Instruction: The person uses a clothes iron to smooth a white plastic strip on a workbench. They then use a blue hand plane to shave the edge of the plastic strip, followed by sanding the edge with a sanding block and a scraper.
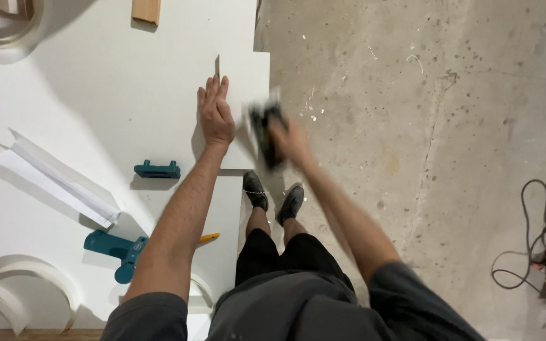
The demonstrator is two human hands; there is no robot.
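Inspector: Where does the white board (96,95) end?

Recorder: It fills the left half of the frame. Its right edge runs down near the centre, with a stepped notch at the upper middle and a second step where a lower panel (222,215) begins. Right of that edge lies bare concrete floor (424,126), open across most of the right half. A dark cable (529,233) loops at the far right, well apart from the person.

Inspector: The hands?

Recorder: The left hand (215,113) lies flat on the board just inside the edge, fingers straight and together, gripping nothing. The right hand (292,142) is closed around a dark tool (265,136) at the board's edge, centre frame. Both are blurred; the tool looks dark and blocky, with a pale part at its top. Finer detail cannot be told.

Inspector: Other items on the board?

Recorder: A small teal clamp-like piece (157,170) left of the forearm, folded white paper (58,180) at mid left, a larger teal tool (116,249) at lower left, a yellow-tipped item (208,239) beside it, coils of white strip (23,284) at the bottom left, and a wood block (146,11) at the top. The person's shoes (273,196) stand on the floor just beside the edge.
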